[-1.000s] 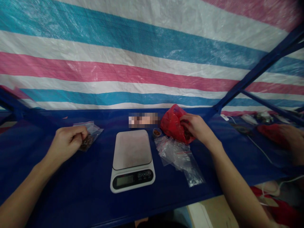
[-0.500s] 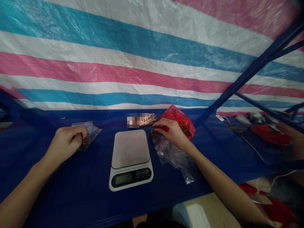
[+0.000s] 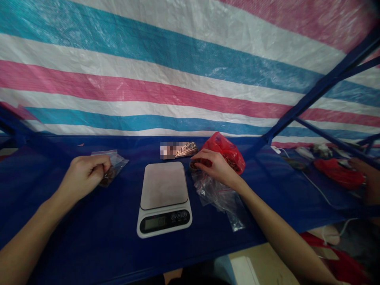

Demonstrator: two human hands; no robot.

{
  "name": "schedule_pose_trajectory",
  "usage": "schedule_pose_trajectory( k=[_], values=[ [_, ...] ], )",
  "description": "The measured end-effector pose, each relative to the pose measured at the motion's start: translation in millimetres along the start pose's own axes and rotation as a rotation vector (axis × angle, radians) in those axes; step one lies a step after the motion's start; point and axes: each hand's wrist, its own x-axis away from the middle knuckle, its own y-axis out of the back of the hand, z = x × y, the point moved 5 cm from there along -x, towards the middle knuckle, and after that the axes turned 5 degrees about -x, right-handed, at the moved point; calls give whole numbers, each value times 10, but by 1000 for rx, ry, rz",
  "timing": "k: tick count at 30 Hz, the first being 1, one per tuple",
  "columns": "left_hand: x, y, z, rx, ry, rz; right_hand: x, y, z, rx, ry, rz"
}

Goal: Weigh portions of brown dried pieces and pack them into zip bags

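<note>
On the left, my left hand (image 3: pixel 87 172) is closed, its fingers pinched at a small clear zip bag (image 3: pixel 118 161) that has dark brown bits in its lower part. My right hand (image 3: pixel 215 166) curls its thumb and fingers at the rim of a small round cup (image 3: pixel 193 166) with brown bits inside. Just behind that hand stands an open red plastic bag (image 3: pixel 230 148) holding more brown pieces. Between my hands lies a white kitchen scale (image 3: pixel 164 186) with a bare weighing plate; its display is too dim to read.
Several flat clear zip bags (image 3: pixel 219 200) lie right of the scale. A patterned packet (image 3: pixel 187 149), partly blurred, rests behind it. A blue metal brace (image 3: pixel 297 113) slants up at the right. Beyond it are a red bag (image 3: pixel 340 173), a white cable and another person's hand (image 3: pixel 371 170).
The view has shifted slightly. My right hand's fingers have moved a little over the small cup. My left hand stays at the zip bag.
</note>
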Motion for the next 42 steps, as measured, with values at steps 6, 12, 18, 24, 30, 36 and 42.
schedule_pose_trajectory(
  k=[6,12,18,24,30,36,42],
  values=[
    [-8,4,-14,-8,-29,-16,6,26,18,-48,2,11],
    [-28,21,-56,-8,-38,-10,31,67,3,-142,-24,-31],
    [-45,53,-100,-30,-36,-16,89,213,-27,-110,-21,-68],
    [-49,39,-87,-30,-31,-10,138,107,-93,-18,-55,52],
    [-60,45,-107,-40,-29,-21,130,96,-93,-31,-37,-12],
    [-66,65,-127,-46,-50,-26,139,61,-72,-35,-25,-99],
    [-62,62,-128,-37,-56,-21,155,16,-61,-85,-35,-123]
  ],
)
